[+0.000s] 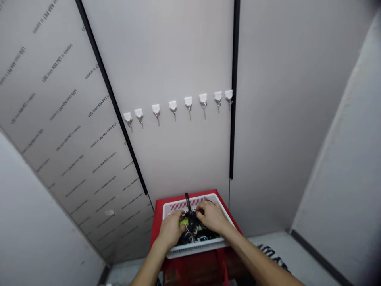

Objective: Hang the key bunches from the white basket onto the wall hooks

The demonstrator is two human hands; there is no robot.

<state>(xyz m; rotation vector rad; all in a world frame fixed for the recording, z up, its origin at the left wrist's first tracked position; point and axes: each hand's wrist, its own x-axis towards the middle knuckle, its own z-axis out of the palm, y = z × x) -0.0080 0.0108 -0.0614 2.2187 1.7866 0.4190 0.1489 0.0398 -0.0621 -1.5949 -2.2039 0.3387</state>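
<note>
A white plastic basket [178, 252] with slotted sides holds a jumble of small black items [193, 222], with metal rings and thin cords among them. My left hand [170, 229] is inside its left part, fingers curled and thumb against a yellow-green object [183, 222]. On the right, my right hand [210, 215] reaches over the pile with bent fingers, at the dark items. What its fingertips grip is too small to name. A black strap [187, 200] with pale lettering stands up between the hands against the far rim.
The basket rests on a red box or bag [157, 208] with a red strap hanging in front. Several white adhesive hooks [173, 106] run in a row across the grey panel [178, 159]. Black vertical strips [234, 79] edge that panel. A lettered black-and-white item [272, 254] lies at lower right.
</note>
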